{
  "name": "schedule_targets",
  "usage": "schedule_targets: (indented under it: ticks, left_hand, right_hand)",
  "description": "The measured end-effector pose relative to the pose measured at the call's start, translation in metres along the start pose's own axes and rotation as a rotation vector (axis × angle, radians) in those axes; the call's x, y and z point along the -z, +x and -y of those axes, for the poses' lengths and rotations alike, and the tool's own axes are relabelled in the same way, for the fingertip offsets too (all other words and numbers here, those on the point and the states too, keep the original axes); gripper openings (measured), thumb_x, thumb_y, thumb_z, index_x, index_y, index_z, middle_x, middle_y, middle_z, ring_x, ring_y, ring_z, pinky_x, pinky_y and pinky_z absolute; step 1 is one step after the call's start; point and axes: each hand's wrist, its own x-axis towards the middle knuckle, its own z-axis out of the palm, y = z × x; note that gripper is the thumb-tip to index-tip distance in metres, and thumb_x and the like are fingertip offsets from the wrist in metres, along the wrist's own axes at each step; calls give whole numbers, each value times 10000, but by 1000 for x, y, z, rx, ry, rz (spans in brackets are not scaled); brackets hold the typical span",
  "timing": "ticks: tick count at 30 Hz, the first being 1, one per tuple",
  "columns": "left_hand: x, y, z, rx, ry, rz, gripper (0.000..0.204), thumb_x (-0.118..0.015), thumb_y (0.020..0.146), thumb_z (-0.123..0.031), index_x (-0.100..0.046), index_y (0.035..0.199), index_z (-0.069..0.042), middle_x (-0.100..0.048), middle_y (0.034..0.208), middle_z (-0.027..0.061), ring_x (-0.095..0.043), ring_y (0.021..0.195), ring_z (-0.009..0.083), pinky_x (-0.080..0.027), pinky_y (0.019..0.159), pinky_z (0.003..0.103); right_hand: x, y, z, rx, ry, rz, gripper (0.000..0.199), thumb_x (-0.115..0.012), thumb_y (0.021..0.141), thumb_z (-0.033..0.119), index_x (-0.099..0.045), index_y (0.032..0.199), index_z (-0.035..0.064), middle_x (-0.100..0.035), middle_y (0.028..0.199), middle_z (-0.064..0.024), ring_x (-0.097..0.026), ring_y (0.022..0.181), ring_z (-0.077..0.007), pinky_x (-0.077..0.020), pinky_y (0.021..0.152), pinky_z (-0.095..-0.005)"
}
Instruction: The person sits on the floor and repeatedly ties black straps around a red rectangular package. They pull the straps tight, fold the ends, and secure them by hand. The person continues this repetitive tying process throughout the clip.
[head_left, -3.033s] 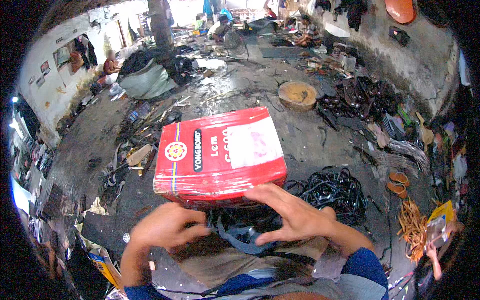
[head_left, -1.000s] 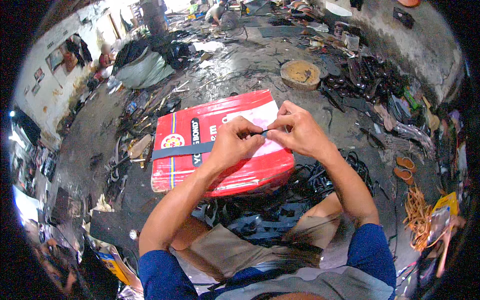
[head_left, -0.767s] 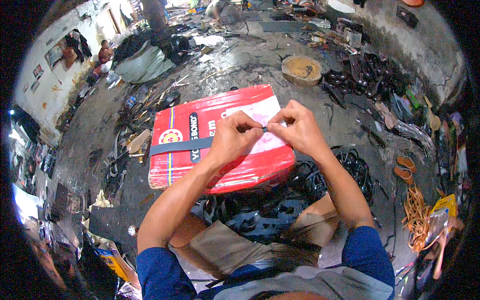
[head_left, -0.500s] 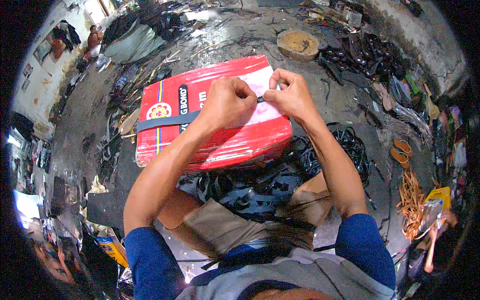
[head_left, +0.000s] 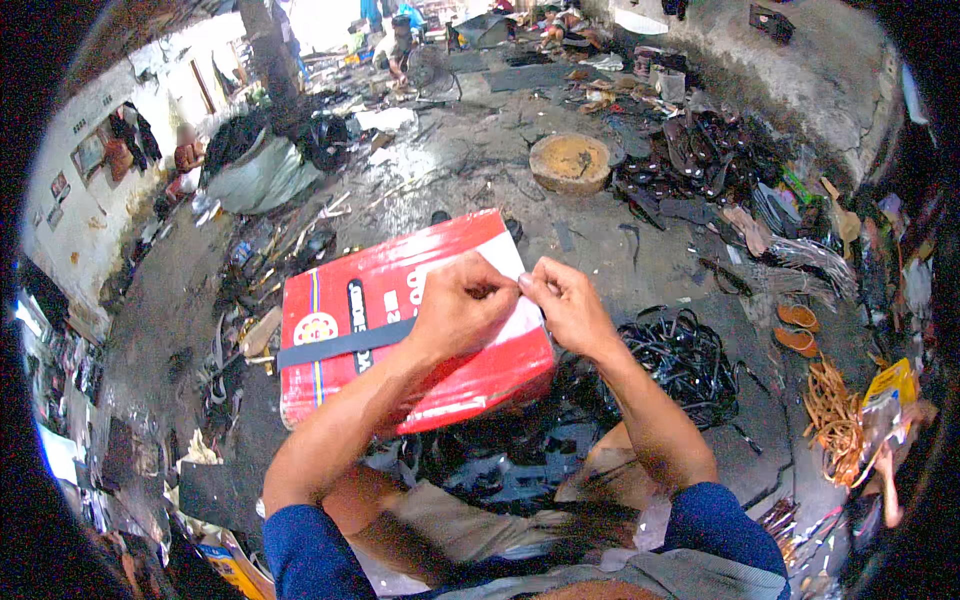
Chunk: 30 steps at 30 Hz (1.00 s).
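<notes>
A red cardboard box (head_left: 405, 252) with a glossy surface lies across my lap, tilted a little. A dark flat strap (head_left: 345, 345) runs over its top from the left edge and passes beneath my left hand. My left hand (head_left: 467, 308), fingers curled into a pinch, is over the box's right half. Close beside it, my right hand (head_left: 570, 308) pinches at the box's right end, fingertips nearly touching the left ones. Whatever lies between the fingertips is hidden. A pale patch (head_left: 513, 255) shows on the box's right end.
Tangled black strips (head_left: 682, 370) lie right of my knee. Farther right are brown sandals (head_left: 797, 330) and a bundle of tan strips (head_left: 832, 425). Ahead stand a round wooden block (head_left: 570, 165) and a heap of dark soles (head_left: 690, 150). A person (head_left: 392, 52) is in the background.
The view has tipped up, so the box and both hands sit lower in the picture. My hands have drawn closer together; the short dark piece seen between them earlier no longer shows.
</notes>
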Motion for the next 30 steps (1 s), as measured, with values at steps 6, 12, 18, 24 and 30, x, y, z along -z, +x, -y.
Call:
schedule_targets:
  ticks: [6,12,18,24,30]
  left_hand:
    - [-8,3,-1,4,-52,-1,63,-734,809,-39,-734,753,-11,-682,742,62,-640,694,119,-509,613,297]
    - [-11,2,-4,2,-35,-72,60,-745,794,-56,-749,763,-5,-660,702,76,-623,637,127,-499,593,294]
    - [-8,2,3,-5,75,-58,49,-748,787,-57,-742,757,-19,-701,737,73,-656,673,132,-531,632,290]
    - [-5,-1,9,92,18,-27,54,-770,780,-69,-783,813,-29,-709,768,52,-643,670,101,-506,601,261]
    - [-6,0,-2,30,27,-21,58,-769,781,-57,-788,828,-30,-710,781,49,-643,671,97,-509,602,253]
  right_hand:
    - [7,-7,11,-691,970,110,252,-616,1017,321,-486,842,196,-409,597,85,-325,397,-47,-215,335,-228]
    - [20,18,20,-442,358,88,422,-615,983,541,-589,938,122,-549,667,10,-474,475,-54,-334,402,-209]
    - [-5,49,8,-63,-457,-91,359,-599,979,326,-677,935,-21,-704,925,-270,-676,862,-459,-530,760,-498]
    - [-27,23,-59,-155,-95,-242,310,-629,967,256,-708,935,-42,-722,887,-241,-719,852,-368,-538,765,-440]
    - [-57,-43,-201,-305,-148,-232,342,-637,959,296,-695,878,-30,-693,833,-246,-675,787,-415,-520,743,-469]
